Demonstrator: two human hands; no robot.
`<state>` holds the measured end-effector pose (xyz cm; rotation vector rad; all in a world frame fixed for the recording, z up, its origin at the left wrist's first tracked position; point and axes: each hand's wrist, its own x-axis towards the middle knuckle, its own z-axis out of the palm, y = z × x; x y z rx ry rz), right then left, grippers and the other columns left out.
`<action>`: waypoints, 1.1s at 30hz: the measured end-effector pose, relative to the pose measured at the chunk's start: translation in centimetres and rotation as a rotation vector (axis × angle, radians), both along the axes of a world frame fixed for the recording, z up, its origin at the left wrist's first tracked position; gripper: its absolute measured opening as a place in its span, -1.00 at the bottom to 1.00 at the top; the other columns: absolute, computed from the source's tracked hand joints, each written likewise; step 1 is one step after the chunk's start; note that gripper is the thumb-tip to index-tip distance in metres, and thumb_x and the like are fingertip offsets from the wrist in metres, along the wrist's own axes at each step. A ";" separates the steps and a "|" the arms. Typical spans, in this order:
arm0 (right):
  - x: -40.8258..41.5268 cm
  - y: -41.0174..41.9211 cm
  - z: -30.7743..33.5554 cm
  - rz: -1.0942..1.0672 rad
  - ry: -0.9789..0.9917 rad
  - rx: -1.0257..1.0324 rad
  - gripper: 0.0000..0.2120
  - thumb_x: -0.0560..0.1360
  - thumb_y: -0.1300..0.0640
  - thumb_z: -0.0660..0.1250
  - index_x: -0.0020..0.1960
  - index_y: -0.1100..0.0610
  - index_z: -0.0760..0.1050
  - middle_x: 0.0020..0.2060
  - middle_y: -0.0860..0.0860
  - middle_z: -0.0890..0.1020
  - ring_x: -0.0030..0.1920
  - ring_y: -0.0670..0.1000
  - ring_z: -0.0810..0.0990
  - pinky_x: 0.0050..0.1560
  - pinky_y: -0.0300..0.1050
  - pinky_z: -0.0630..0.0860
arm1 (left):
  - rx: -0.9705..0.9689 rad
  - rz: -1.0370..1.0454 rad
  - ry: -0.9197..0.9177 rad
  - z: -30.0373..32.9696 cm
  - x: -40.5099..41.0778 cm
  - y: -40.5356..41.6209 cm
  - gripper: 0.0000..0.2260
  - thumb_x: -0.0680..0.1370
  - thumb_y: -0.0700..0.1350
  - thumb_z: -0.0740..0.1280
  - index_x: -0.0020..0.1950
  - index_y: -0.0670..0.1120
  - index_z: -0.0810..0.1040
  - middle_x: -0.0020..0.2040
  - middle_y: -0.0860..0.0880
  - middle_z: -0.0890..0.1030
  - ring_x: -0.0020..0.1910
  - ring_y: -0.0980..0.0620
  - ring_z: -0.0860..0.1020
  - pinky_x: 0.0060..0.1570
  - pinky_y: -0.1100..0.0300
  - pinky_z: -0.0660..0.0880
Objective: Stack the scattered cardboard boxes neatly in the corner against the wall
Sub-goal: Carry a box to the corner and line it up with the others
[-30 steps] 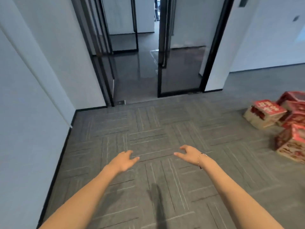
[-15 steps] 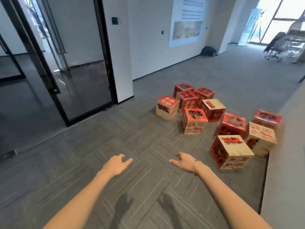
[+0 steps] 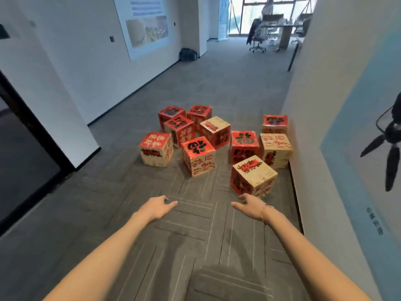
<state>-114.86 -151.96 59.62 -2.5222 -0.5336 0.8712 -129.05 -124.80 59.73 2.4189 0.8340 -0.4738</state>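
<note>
Reaching: both my arms stretch forward over the grey carpet (image 3: 112, 213), palms down, holding nothing.
Left hand: my left hand (image 3: 155, 207) floats above the floor with its fingers loose and slightly bent — empty, touching no box.
Right hand: my right hand (image 3: 249, 204) is spread and relaxed, thumb pointing inward, a thin bracelet (image 3: 263, 212) at the wrist; its fingertips sit just short of the nearest box (image 3: 252, 175), and I cannot tell whether they touch it.
Boxes: nine red-and-cream cardboard boxes lie scattered on the carpet ahead of me, none stacked on another.
Nearest box: turned at an angle, cream top with a red band, near the right wall (image 3: 314, 127).
Middle box: a red-topped box (image 3: 198, 158) stands by itself just left of centre.
Left box: another box (image 3: 156, 152) sits apart at the left edge of the group.
Back cluster: four boxes (image 3: 191, 124) huddle together, touching or nearly so.
Wall side: three boxes (image 3: 274, 136) sit close to the right wall — the cream-topped one right beside its black skirting.
Background: a poster (image 3: 147, 27) hangs on the left wall, a dark bag (image 3: 187, 54) sits on the floor beyond it, and an office chair (image 3: 258, 38) stands by a desk (image 3: 282, 31) near the windows.
</note>
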 end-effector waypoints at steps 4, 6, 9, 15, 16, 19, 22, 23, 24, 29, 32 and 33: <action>5.8 0.0 -0.1 -0.112 0.008 -0.019 -0.37 0.51 -0.20 0.21 0.41 0.19 0.28 0.34 0.11 0.43 0.31 0.07 0.44 0.31 -0.09 0.38 | 0.008 -0.104 0.003 0.4 9.0 2.3 -0.41 0.53 0.28 0.18 0.41 -0.08 0.38 0.40 -0.09 0.43 0.32 -0.05 0.44 0.29 0.13 0.38; 8.5 -0.2 0.0 -0.162 -0.002 -0.017 -0.43 0.51 -0.20 0.22 0.36 0.15 0.34 0.29 0.09 0.48 0.25 0.06 0.48 0.26 -0.09 0.41 | 0.012 -0.140 -0.004 0.7 12.8 2.8 -0.42 0.54 0.27 0.18 0.41 -0.08 0.39 0.39 -0.09 0.44 0.32 -0.05 0.44 0.27 0.14 0.38; 11.8 -0.5 0.1 -0.221 0.003 -0.002 -0.49 0.50 -0.20 0.22 0.30 0.12 0.39 0.25 0.07 0.51 0.20 0.04 0.50 0.21 -0.09 0.45 | 0.022 -0.207 -0.008 0.9 17.8 3.1 -0.42 0.54 0.27 0.18 0.40 -0.09 0.40 0.38 -0.09 0.45 0.32 -0.05 0.44 0.27 0.13 0.38; 17.6 -1.5 0.1 -0.273 0.015 0.041 -0.45 0.49 -0.20 0.25 0.35 0.11 0.36 0.28 0.06 0.50 0.24 0.03 0.49 0.22 -0.10 0.43 | 0.026 -0.298 -0.005 0.2 26.0 2.5 -0.45 0.53 0.26 0.21 0.37 -0.09 0.42 0.34 -0.07 0.48 0.29 -0.02 0.47 0.26 0.13 0.41; 18.6 -1.7 -0.1 -0.277 0.015 0.038 -0.46 0.50 -0.20 0.24 0.34 0.11 0.36 0.28 0.06 0.50 0.24 0.03 0.49 0.22 -0.11 0.43 | 0.026 -0.312 0.004 -0.1 27.4 2.3 -0.44 0.53 0.26 0.21 0.38 -0.09 0.42 0.34 -0.07 0.48 0.29 -0.02 0.47 0.26 0.14 0.41; 22.0 -2.7 -0.6 -0.302 0.028 0.033 -0.49 0.51 -0.17 0.23 0.34 0.11 0.36 0.28 0.05 0.49 0.23 0.02 0.49 0.22 -0.11 0.43 | 0.020 -0.343 0.021 -0.9 31.7 1.4 -0.46 0.54 0.25 0.20 0.36 -0.09 0.44 0.34 -0.07 0.48 0.27 -0.02 0.47 0.26 0.12 0.41; 26.3 -3.8 -1.0 -0.318 0.049 0.027 -0.46 0.52 -0.15 0.24 0.38 0.13 0.32 0.30 0.07 0.47 0.26 0.02 0.48 0.21 -0.13 0.42 | 0.019 -0.360 0.028 -1.5 36.4 0.5 -0.46 0.54 0.25 0.19 0.35 -0.10 0.44 0.34 -0.08 0.48 0.26 -0.03 0.47 0.25 0.11 0.42; 27.9 -4.1 -1.0 -0.316 0.055 0.022 -0.45 0.53 -0.14 0.23 0.40 0.14 0.30 0.31 0.07 0.46 0.27 0.02 0.47 0.22 -0.13 0.41 | 0.017 -0.361 0.025 -1.7 38.1 0.4 -0.46 0.53 0.25 0.19 0.35 -0.10 0.43 0.34 -0.08 0.48 0.27 -0.04 0.47 0.26 0.11 0.42; 29.6 -4.4 -1.1 -0.313 0.058 0.022 -0.45 0.53 -0.13 0.23 0.41 0.14 0.28 0.32 0.07 0.45 0.28 0.03 0.46 0.23 -0.13 0.40 | 0.013 -0.359 0.024 -1.9 39.9 0.3 -0.45 0.52 0.26 0.20 0.35 -0.09 0.44 0.34 -0.08 0.48 0.27 -0.04 0.47 0.26 0.10 0.42; 38.5 -6.0 -0.9 -0.326 0.076 0.040 -0.39 0.51 -0.18 0.23 0.41 0.17 0.26 0.29 0.09 0.48 0.23 0.02 0.50 0.21 -0.12 0.43 | 0.026 -0.339 0.015 -2.5 48.9 -0.3 -0.44 0.50 0.30 0.20 0.31 -0.07 0.48 0.29 -0.07 0.52 0.18 -0.03 0.51 0.19 0.09 0.47; 43.4 -6.8 -1.0 -0.337 0.067 0.033 -0.35 0.50 -0.21 0.23 0.43 0.17 0.24 0.32 0.10 0.45 0.26 0.04 0.47 0.25 -0.09 0.42 | 0.043 -0.345 -0.004 -2.1 53.5 -1.3 -0.46 0.53 0.28 0.18 0.32 -0.08 0.47 0.27 -0.08 0.53 0.15 -0.04 0.53 0.13 0.13 0.48; 44.7 -7.0 -1.0 -0.339 0.064 0.030 -0.34 0.49 -0.22 0.23 0.43 0.17 0.24 0.33 0.10 0.45 0.28 0.05 0.46 0.27 -0.07 0.41 | 0.047 -0.348 -0.018 -2.1 54.9 -1.6 -0.46 0.54 0.26 0.18 0.34 -0.10 0.46 0.28 -0.09 0.52 0.18 -0.05 0.52 0.14 0.14 0.47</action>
